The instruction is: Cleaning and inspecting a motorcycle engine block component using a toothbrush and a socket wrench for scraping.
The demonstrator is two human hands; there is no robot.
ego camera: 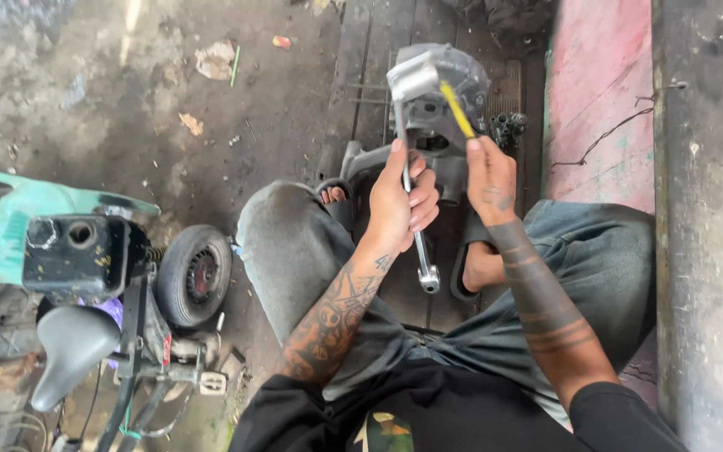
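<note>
i'm looking down past my knees at a grimy concrete floor [127, 109], stained dark and scattered with scraps of paper and small litter. under my feet runs a strip of dark wooden planks [378, 50], and to the right of them a worn pink painted slab [600, 100] with a loose black wire lying across it, then a rough grey wall [709, 251] marked with black smudges.

my left hand [399, 205] is closed tight around the shaft of a long metal wrench [418, 243], whose ring end hangs down between my legs while its upper end reaches the grey metal engine part [441, 92] standing on the planks between my sandalled feet. my right hand [491, 176] is curled around a yellow-handled tool [456, 109], fingers shut on it, its tip angled up against the same part, just beside the wrench head. a small cluster of dark bolts or nuts [505, 127] sits right of the part; i can't tell exactly what they are.

off to the left stands a small motorbike [94, 276], with its black tank, grey seat and a little wheel [194, 274], partly under a teal plastic chair [10, 218].
</note>
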